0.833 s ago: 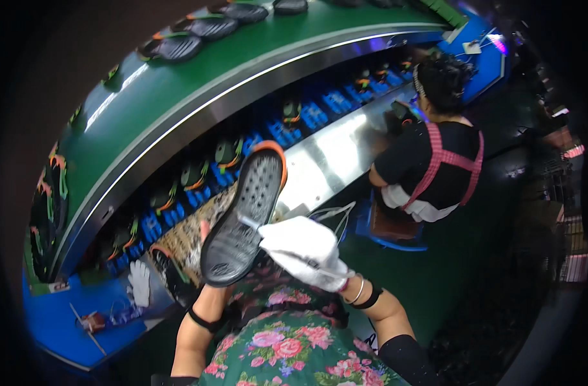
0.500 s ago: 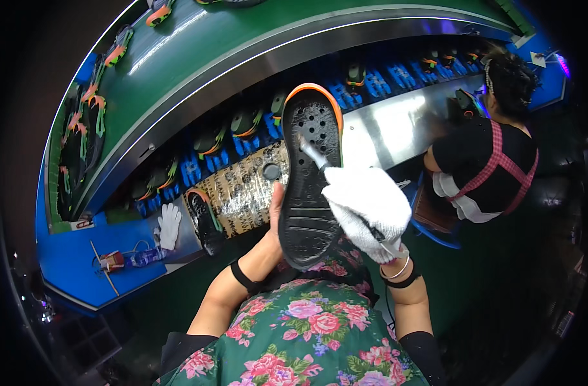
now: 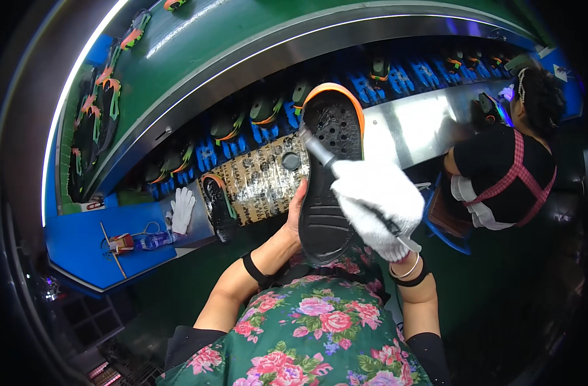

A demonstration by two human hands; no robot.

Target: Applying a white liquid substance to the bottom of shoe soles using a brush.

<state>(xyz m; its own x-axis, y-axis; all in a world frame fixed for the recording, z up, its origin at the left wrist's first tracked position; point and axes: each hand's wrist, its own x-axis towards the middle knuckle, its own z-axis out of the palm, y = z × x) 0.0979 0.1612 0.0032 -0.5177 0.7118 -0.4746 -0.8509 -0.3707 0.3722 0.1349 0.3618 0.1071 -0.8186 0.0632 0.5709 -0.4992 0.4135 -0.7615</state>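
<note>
A black shoe point(image 3: 332, 222) with an orange toe rim stands before me, its underside facing me and toe end up. Round holes dot the toe half; ridges cross the heel half. My left hand point(image 3: 296, 209), bare, grips it at the left edge, thumb showing and the other fingers hidden behind. In a white knit glove, my right hand point(image 3: 379, 204) is closed around a brush point(image 3: 321, 153). The brush tip touches the shoe's left edge near the toe, where the surface looks wet. Its handle end sticks out near my wrist.
Another black shoe point(image 3: 218, 209) lies on the bench beside brown taped cardboard point(image 3: 252, 183) with a round grey cap point(image 3: 290, 161). A white glove point(image 3: 182, 211) and plastic bottle point(image 3: 155, 240) lie left. Shoes on blue supports line the green conveyor point(image 3: 242, 38). A co-worker point(image 3: 509, 167) sits right.
The brush has moved from the inner toe area out to the shoe's left edge. My whole view has shifted, so the bench and co-worker appear farther right. Both hands keep their holds.
</note>
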